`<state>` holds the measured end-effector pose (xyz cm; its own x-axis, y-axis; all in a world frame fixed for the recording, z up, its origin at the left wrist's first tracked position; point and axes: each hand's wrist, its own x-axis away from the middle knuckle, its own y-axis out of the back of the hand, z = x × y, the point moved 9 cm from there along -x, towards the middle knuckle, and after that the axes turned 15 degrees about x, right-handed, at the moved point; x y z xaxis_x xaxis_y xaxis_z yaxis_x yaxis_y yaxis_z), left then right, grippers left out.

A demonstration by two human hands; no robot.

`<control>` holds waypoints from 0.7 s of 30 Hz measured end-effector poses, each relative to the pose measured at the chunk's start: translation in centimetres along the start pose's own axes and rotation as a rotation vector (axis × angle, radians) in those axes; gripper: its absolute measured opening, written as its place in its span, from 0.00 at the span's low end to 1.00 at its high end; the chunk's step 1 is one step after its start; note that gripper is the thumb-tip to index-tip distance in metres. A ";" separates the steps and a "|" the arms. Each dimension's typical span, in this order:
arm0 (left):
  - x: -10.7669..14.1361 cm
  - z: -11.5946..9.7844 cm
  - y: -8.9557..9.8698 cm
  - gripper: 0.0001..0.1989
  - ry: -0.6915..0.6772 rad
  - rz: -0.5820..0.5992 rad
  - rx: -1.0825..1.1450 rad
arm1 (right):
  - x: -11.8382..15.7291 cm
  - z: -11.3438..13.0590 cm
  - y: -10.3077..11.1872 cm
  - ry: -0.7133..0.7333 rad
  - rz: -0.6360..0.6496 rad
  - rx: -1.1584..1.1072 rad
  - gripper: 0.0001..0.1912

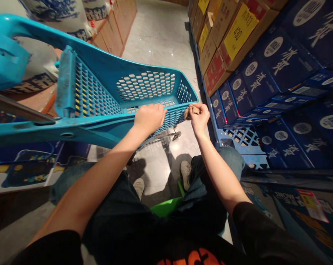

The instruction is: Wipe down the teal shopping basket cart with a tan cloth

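Note:
My left hand [149, 118] rests on the front rim of a turquoise plastic shopping basket [94, 92], its fingers curled over the mesh wall. My right hand [199, 118] pinches a small brown crumpled item [188, 112] between fingers and thumb, just beyond the basket's right corner. I cannot tell what that item is. The basket is a long wheeled trolley type with a perforated body and a long handle. Its inside shows no goods.
Dark blue boxes with white round labels [276, 62] are stacked on a blue pallet [240, 136] along the right, below cartons with yellow price tags [239, 31]. Large blue-and-white ceramic jars [56, 14] stand at left on wooden cabinets [111, 33]. A polished tile floor [158, 36] runs ahead.

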<state>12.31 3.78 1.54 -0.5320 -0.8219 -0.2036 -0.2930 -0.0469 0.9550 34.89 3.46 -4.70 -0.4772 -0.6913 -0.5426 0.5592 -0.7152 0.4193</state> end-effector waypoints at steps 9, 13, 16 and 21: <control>0.0 0.2 0.0 0.22 -0.014 -0.019 0.013 | -0.9 -1.6 0.5 -0.014 -0.033 0.051 0.06; 0.1 0.3 0.0 0.23 -0.005 -0.029 0.018 | 0.1 0.0 -0.1 0.077 -0.021 -0.002 0.07; 0.1 0.5 0.2 0.22 -0.014 -0.052 0.031 | 1.0 2.0 -1.0 0.204 0.069 -0.047 0.08; -0.1 0.7 0.1 0.24 0.001 -0.025 -0.003 | -0.3 -0.2 -0.3 0.079 0.020 0.017 0.09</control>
<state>11.75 4.25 1.53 -0.5240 -0.8209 -0.2270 -0.3038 -0.0689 0.9503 34.98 3.88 -4.77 -0.4103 -0.6959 -0.5894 0.5565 -0.7030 0.4428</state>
